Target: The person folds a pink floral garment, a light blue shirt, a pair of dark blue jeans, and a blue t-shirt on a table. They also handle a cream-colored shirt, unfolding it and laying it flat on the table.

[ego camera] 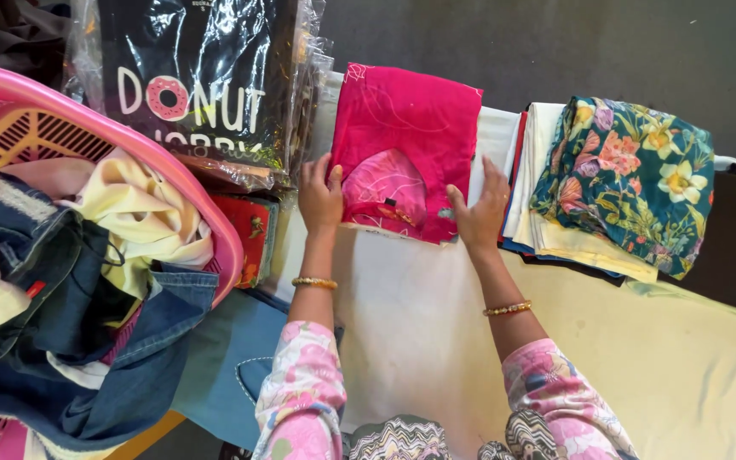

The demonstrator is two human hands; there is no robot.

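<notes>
Two hands, the left hand (320, 198) and right hand (480, 213), press flat with fingers spread and gripping nothing on either side of a folded pink garment (402, 149), squaring it on the white cloth (419, 324) beside a stack of folded clothes (615, 183).

both hands (402, 204) flat, fingers spread, palms down, arms fwd

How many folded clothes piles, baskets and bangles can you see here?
Folded pink garment under the left hand and right hand: 1
Stack topped by floral cloth: 1
Pink laundry basket: 1
Gold bangles: 2
Total: 5
</notes>
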